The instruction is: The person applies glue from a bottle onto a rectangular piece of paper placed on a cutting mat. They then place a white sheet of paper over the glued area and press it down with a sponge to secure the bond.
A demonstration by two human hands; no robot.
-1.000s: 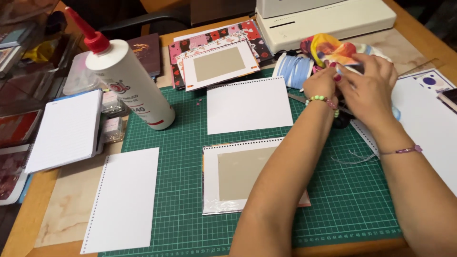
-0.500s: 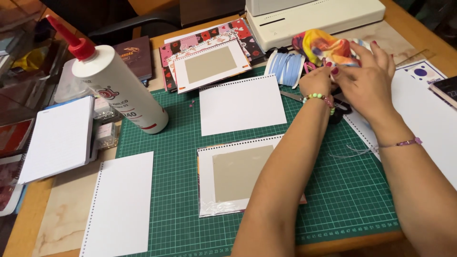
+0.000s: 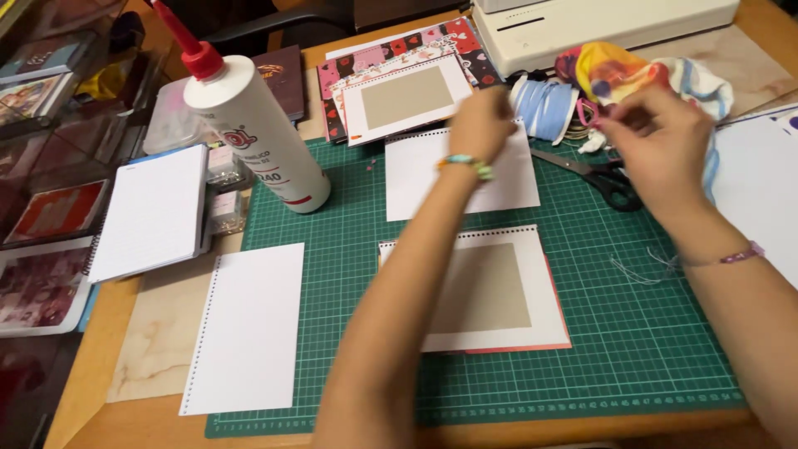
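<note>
1. Your left hand point(image 3: 480, 125) sits at the upper centre of the frame, blurred, over the top edge of a white sheet point(image 3: 461, 173); you cannot tell how far its fingers are open or whether they grip anything.
2. Your right hand point(image 3: 657, 145) is at the upper right, fingers bent and pinched at a pink bit beside the coloured cloth point(image 3: 632, 71); the blur hides whether they truly hold it.
3. The cloth lies at the top right, just in front of the white machine point(image 3: 615, 25).
4. Black scissors point(image 3: 594, 170) lie on the green mat point(image 3: 515, 391), partly under your right hand.
5. A blue ribbon roll point(image 3: 540, 104) sits between your two hands.
6. A card with a tan panel point(image 3: 490, 291) lies at mid-frame, under your left forearm.
7. A glue bottle point(image 3: 249, 125) stands tilted at the upper left; a punched white sheet point(image 3: 249, 324) lies at the lower left.
8. A notebook point(image 3: 154, 208) rests on the surface, left of the mat.
</note>
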